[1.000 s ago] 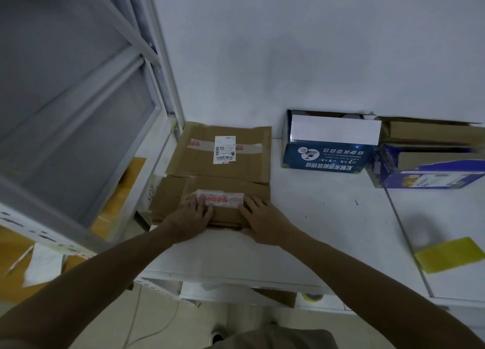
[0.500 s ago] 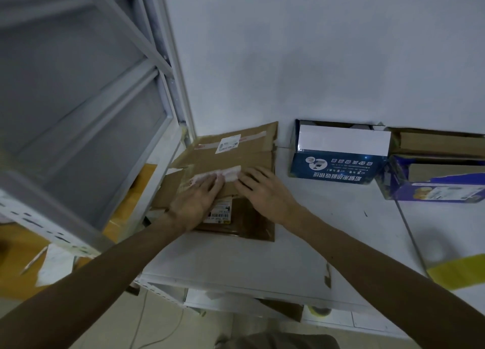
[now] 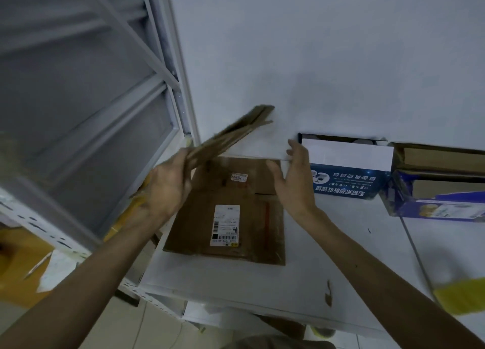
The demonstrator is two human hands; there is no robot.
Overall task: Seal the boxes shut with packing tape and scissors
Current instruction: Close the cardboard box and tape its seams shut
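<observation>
The left hand (image 3: 168, 188) grips a flattened cardboard box (image 3: 231, 136) at its near edge and holds it tilted above the table (image 3: 341, 257). The right hand (image 3: 294, 183) hovers with straight fingers over a second flat box (image 3: 257, 233) lying there. The cardboard looks light and stiff, yet it can bend, so gripping the edges seems best.

Flattened cardboard (image 3: 231, 136), held raised: motion-blurred, layer count indeterminate. Lower end covered by left hand (image 3: 168, 188); fingers behind it unseen.
Shipping label (image 3: 225, 224) on flat carton (image 3: 236, 249): print too small to read.
Yellow object (image 3: 462, 293): blurred, cut by right edge, identity indeterminate.
Purple box (image 3: 441, 207): cut by right edge.
</observation>
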